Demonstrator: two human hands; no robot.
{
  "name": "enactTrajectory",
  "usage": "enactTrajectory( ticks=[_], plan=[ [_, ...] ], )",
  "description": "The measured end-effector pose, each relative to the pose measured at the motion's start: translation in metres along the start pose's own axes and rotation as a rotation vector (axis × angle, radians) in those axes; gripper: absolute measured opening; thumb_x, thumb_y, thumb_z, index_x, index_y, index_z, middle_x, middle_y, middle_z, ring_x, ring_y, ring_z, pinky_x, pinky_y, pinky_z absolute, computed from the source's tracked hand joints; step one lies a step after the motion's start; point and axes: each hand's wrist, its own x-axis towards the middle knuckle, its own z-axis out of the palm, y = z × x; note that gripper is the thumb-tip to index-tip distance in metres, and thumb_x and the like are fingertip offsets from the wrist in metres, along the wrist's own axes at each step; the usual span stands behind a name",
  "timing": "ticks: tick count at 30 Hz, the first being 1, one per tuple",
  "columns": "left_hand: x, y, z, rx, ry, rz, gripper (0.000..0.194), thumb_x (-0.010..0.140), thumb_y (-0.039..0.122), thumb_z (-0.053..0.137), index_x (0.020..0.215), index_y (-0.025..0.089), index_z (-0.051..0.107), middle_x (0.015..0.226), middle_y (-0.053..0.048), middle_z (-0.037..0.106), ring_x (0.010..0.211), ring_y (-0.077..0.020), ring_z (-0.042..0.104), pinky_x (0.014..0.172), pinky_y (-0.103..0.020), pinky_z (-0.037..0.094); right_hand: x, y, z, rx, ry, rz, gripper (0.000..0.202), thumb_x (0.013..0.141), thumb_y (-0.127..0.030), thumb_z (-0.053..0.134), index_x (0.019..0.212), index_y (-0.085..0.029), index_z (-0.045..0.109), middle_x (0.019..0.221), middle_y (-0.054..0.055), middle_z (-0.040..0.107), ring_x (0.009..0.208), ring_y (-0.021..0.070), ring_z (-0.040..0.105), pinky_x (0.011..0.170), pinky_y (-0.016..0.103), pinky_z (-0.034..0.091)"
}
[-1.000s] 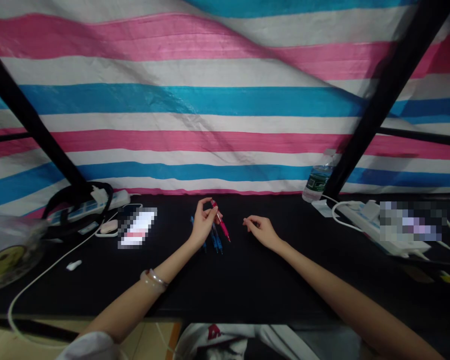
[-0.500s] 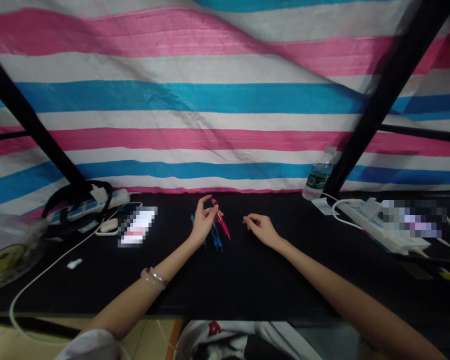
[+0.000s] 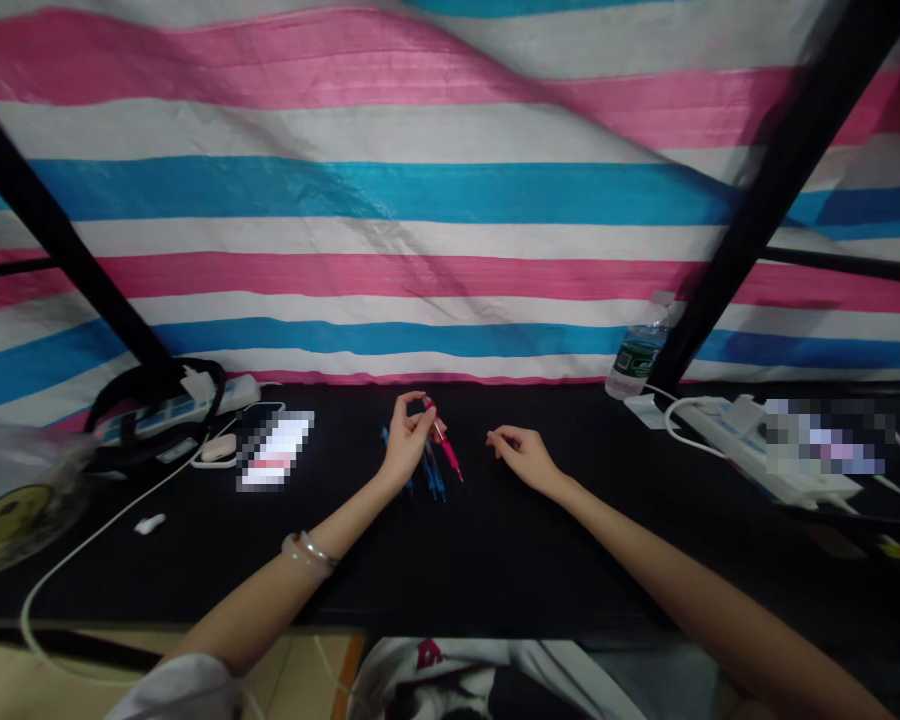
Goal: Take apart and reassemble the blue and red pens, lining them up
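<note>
Between the fingers of my left hand [image 3: 410, 440] is a red pen [image 3: 448, 452], tilted with its tip pointing down and to the right. Blue pens [image 3: 433, 478] lie on the black table just below and behind that hand, partly hidden by it. To the right, my right hand [image 3: 526, 459] rests over the table with its fingers curled together; nothing shows in them.
A phone [image 3: 276, 450], an earbud [image 3: 150, 524], cables and a power strip [image 3: 232, 397] lie at the left, beside a plastic bag [image 3: 22, 500]. A water bottle [image 3: 636, 355] and another power strip [image 3: 772, 455] are at the right. Striped sheeting hangs behind.
The red pen's tip has shifted very slightly right and down in my left hand. My right hand has hardly moved.
</note>
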Motion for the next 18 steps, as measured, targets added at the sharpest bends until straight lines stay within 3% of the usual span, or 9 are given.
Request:
enactTrajectory(
  ticks=[11, 15, 18],
  plan=[
    [-0.002, 0.001, 0.002, 0.01, -0.052, -0.029, 0.04, 0.079, 0.03, 0.057, 0.109, 0.016, 0.036, 0.061, 0.002, 0.062, 0.046, -0.0091, 0.055, 0.049, -0.021, 0.043, -0.002, -0.01, -0.003, 0.125, -0.043, 0.029, 0.034, 0.082, -0.044, 0.047, 0.073, -0.016, 0.064, 0.056, 0.0, 0.056, 0.051, 0.0114, 0.049, 0.052, 0.023, 0.036],
    [-0.003, 0.0, 0.003, 0.033, -0.094, -0.053, 0.047, 0.079, 0.032, 0.057, 0.116, 0.015, 0.034, 0.064, 0.001, 0.062, 0.046, -0.0083, 0.054, 0.046, -0.019, 0.041, -0.006, -0.024, -0.001, 0.303, -0.127, 0.023, 0.036, 0.082, -0.046, 0.047, 0.076, -0.015, 0.063, 0.053, -0.002, 0.05, 0.051, 0.0102, 0.045, 0.052, 0.022, 0.035],
    [-0.005, -0.003, 0.005, 0.016, -0.167, -0.092, 0.055, 0.079, 0.034, 0.057, 0.122, 0.016, 0.028, 0.066, 0.0, 0.063, 0.047, -0.0093, 0.056, 0.043, -0.019, 0.041, -0.01, -0.033, 0.002, 0.316, -0.271, 0.01, 0.037, 0.082, -0.047, 0.048, 0.069, -0.015, 0.061, 0.053, -0.003, 0.049, 0.05, 0.0087, 0.041, 0.051, 0.022, 0.031]
  ],
)
